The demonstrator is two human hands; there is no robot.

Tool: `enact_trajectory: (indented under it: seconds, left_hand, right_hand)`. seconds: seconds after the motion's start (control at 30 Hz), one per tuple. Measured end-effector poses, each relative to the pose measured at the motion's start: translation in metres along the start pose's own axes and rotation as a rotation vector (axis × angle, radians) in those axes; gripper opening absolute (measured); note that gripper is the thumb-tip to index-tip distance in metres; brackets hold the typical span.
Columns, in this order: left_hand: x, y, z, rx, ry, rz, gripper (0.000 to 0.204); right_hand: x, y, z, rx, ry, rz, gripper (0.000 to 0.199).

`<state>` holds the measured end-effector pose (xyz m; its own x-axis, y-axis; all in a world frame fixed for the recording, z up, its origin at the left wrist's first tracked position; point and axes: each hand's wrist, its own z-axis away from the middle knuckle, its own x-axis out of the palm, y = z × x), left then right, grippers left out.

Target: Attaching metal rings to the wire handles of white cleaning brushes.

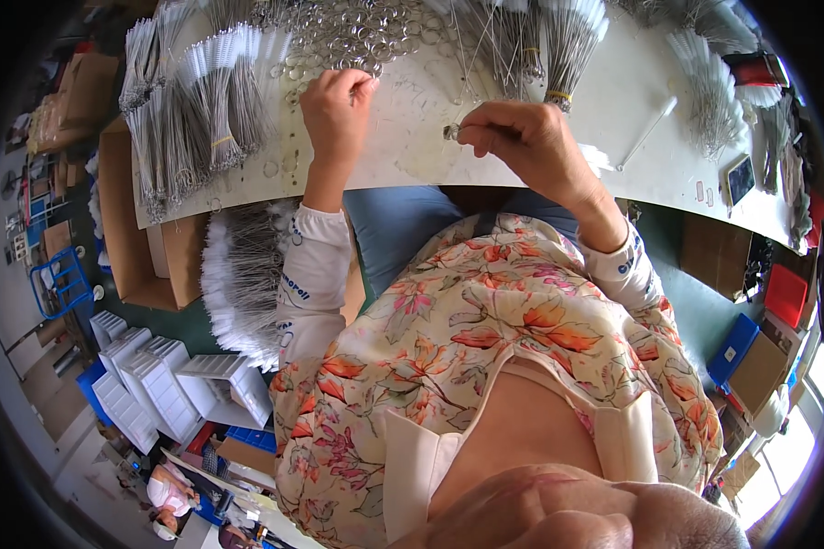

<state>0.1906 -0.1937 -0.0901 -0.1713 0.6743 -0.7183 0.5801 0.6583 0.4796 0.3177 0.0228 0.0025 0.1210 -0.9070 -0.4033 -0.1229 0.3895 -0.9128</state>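
At the near edge of a pile of shiny metal split rings (362, 35), my left hand (335, 114) has its thumb and fingers pinched together. A ring lies right at its fingertips; whether they hold one is hidden. Over the tabletop, my right hand (533, 146) is closed, palm down. From its thumb and forefinger sticks out a small metal piece (450, 133), perhaps bunched rings or wire loops. Beyond the right hand lie bundles of wire-handled tube brushes (572, 55) with white bristles. More such brush bundles (212, 101) lie left of my left hand.
A single brush (648, 134) and a phone (740, 179) lie on the table's right side, with more brushes (705, 101) beyond. Below the table's left edge stand a cardboard box (146, 238) and a large heap of brushes (238, 284). White plastic bins (156, 375) sit lower left.
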Motion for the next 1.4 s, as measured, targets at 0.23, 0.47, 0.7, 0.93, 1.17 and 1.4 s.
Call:
enact_trajectory:
  seconds: [0.23, 0.47, 0.7, 0.93, 1.17, 1.4]
  left_hand:
    - [-0.039, 0.073, 0.001, -0.441, -0.051, 1.632, 0.016]
    - [-0.046, 0.109, 0.011, -0.533, -0.046, 1.892, 0.017]
    - [-0.082, 0.117, -0.007, 0.072, 0.103, 0.727, 0.014]
    - [-0.080, 0.116, 0.009, 0.113, 0.189, 0.471, 0.014]
    - [-0.092, 0.119, 0.009, -0.283, -0.006, 1.406, 0.016]
    - [-0.115, 0.114, 0.007, -0.134, -0.069, 0.990, 0.026]
  right_hand:
    - [-0.005, -0.026, -0.017, -0.052, 0.069, -0.028, 0.012]
    - [0.024, -0.033, -0.020, -0.380, 0.250, -0.176, 0.009]
    - [0.020, -0.035, -0.012, -0.612, 0.305, 0.163, 0.012]
    - [0.015, -0.046, -0.013, -0.381, 0.023, -0.317, 0.011]
    - [0.018, -0.047, -0.012, -0.630, 0.230, 0.132, 0.012]
    - [0.020, -0.049, -0.018, -0.724, 0.147, 0.208, 0.014]
